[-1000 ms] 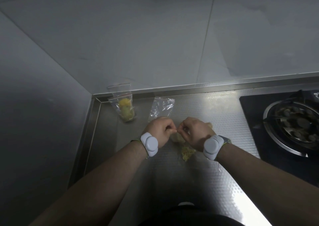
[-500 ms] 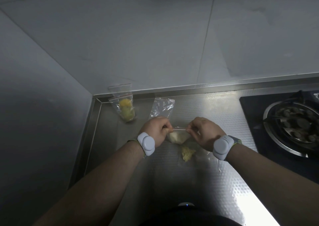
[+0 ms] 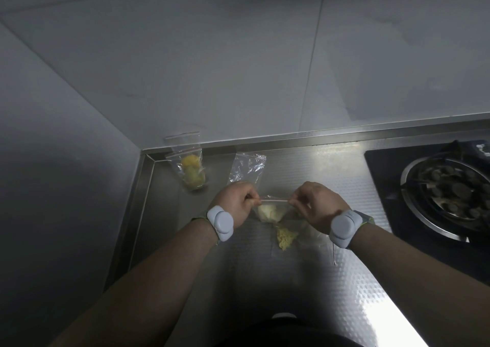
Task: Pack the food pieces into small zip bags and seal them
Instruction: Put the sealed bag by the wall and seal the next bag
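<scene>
Between both hands (image 3: 275,207), zip bag (image 3: 270,211)

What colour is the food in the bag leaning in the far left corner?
Yellow, greenish lower down, inside the clear corner bag; the head view shows it.

Clear zip bag (image 3: 270,211) holding pale food hangs above the counter.
</scene>
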`<state>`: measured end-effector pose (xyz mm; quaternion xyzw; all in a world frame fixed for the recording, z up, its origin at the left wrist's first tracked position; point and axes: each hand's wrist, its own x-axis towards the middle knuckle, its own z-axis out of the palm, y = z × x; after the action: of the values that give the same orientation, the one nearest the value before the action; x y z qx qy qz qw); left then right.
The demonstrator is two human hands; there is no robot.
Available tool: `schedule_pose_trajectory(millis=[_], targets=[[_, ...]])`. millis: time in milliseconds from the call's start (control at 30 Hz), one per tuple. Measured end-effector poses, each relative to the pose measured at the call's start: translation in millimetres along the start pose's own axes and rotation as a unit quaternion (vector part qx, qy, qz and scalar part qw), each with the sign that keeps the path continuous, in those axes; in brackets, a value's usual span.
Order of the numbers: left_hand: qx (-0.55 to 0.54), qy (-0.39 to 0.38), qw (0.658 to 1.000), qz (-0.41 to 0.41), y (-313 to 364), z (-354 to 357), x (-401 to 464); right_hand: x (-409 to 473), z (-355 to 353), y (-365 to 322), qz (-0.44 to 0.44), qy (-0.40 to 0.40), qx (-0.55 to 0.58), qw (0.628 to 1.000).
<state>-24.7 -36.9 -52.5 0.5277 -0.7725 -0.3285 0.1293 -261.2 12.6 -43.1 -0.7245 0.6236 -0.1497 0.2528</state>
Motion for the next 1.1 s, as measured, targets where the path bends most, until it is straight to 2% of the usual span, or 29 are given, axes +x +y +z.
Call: schedule_pose_trajectory(millis=[167, 367, 567, 767, 1100], targets=[[0.008, -0.011, 1.000, -0.021, -0.6, 1.1, -0.9, -2.1, -1.3, -2.0, -0.009, -0.010, 0.014, 1.000], [0.010, -0.036, 0.998, 0.041, 7.9, -1.8, -2.9, -1.8, -4.6, -7.3, -0.027, -0.019, 0.040, 0.999], [0.054, -0.028, 0.994, 0.095, 29.7, 4.3, 3.8, 0.2, -6.7, -15.4, -0.037, -0.014, 0.045, 0.998], [0.068, -0.021, 0.995, 0.072, 25.6, 3.7, 1.0, -1.9, -4.4, -19.8, -0.028, 0.016, 0.043, 0.999], [0.058, 0.005, 0.997, 0.046, 17.4, -8.6, -0.9, 0.0, -7.6, -17.0, -0.015, 0.020, 0.051, 0.998]])
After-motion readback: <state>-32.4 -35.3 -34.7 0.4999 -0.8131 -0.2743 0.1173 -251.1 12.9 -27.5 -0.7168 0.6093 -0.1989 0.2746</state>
